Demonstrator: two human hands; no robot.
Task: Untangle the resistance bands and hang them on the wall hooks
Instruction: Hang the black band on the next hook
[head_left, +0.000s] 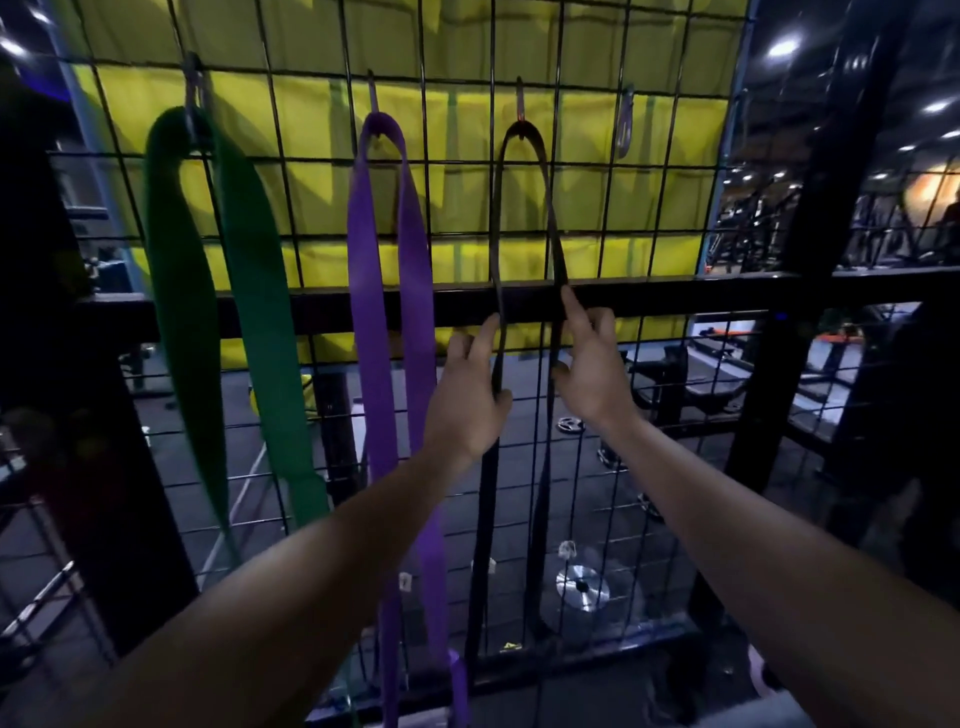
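Three resistance bands hang from hooks on a black wire grid wall. A wide green band hangs at the left, a purple band in the middle, and a thin black band at the right on a hook. My left hand grips the black band's left strand, thumb curled round it. My right hand holds the right strand, with the forefinger stretched up along it. A fourth hook further right carries no band.
A thick black horizontal bar crosses the grid at hand height. Behind the mesh are yellow padding, a gym floor with weight plates and benches. A black post stands at the right.
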